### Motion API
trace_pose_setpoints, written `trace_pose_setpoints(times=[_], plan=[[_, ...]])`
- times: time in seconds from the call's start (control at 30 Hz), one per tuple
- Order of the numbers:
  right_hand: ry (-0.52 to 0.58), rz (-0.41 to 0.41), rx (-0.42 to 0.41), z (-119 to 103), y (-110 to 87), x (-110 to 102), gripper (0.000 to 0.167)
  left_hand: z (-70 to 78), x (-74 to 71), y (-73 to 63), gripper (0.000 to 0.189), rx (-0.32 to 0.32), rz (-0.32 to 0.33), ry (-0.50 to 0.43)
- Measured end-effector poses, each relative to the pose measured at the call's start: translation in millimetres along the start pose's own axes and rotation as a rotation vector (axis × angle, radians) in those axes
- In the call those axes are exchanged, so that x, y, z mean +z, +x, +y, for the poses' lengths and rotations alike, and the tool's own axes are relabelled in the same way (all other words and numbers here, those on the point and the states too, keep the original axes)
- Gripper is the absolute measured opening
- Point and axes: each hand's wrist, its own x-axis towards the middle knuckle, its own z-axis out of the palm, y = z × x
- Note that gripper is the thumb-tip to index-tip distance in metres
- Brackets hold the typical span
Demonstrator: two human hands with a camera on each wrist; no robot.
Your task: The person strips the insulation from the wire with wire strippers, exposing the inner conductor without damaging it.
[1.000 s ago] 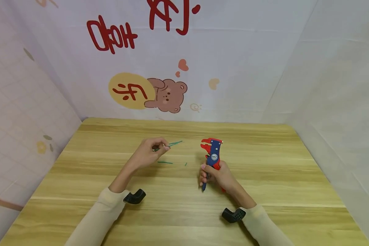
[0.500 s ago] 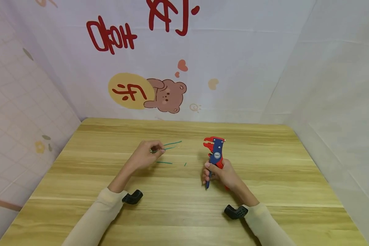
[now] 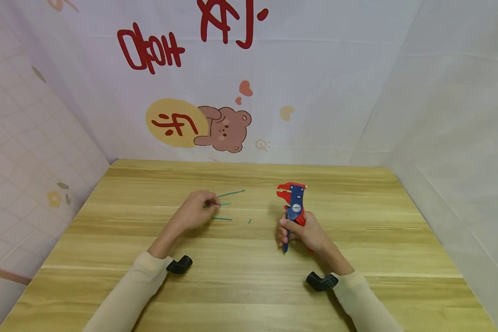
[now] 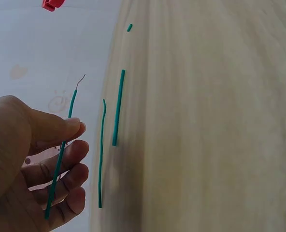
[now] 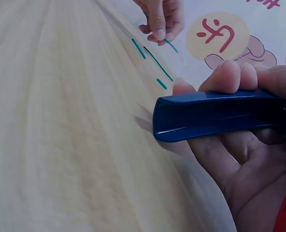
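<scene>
My left hand (image 3: 197, 210) pinches a short green wire (image 4: 72, 104) between thumb and index finger, the other fingers loosely curled behind it. A thin bare copper end (image 4: 80, 80) sticks out of the wire's insulation. On the right, my right hand (image 3: 305, 229) grips a red and blue wire stripper (image 3: 295, 200) by its handles, its jaws pointing left and apart with nothing visible between them. The blue handle (image 5: 210, 113) fills much of the right wrist view, fingers wrapped round it.
A long green wire (image 3: 232, 193) lies on the wooden table (image 3: 249, 286) beyond my left hand. Another green wire (image 3: 222, 219) lies nearer, and a tiny green piece (image 3: 250, 221) sits to its right. Printed fabric walls (image 3: 323, 83) stand behind and at both sides.
My right hand has shifted right and slightly away from me with the wire stripper. My left hand has lowered the held wire slightly and drawn it a little left, apart from the far wire in the head view.
</scene>
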Motion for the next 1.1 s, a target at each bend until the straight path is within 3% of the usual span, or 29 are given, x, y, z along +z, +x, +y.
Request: trace_pose_setpoints(times=[0.23,0.63,0.9,1.1], plan=[[-0.043,0.021,0.017,-3,-2.4,-9,0.036,-6.7,6.4,-0.3,0.004,-0.001,-0.031,0.043],[-0.077,0.061,0.015,-5,-5.3,-27,0.03,-12.3,7.8,-1.0,0.006,-0.032,-0.024,0.13],[-0.08,0.059,0.017,-5,-5.0,-29,0.027,-1.9,6.6,-5.3,0.006,-0.001,0.0,0.237],[-0.074,0.058,0.021,-6,-5.0,-29,0.03,7.6,8.9,-8.8,0.007,0.036,-0.041,0.225]])
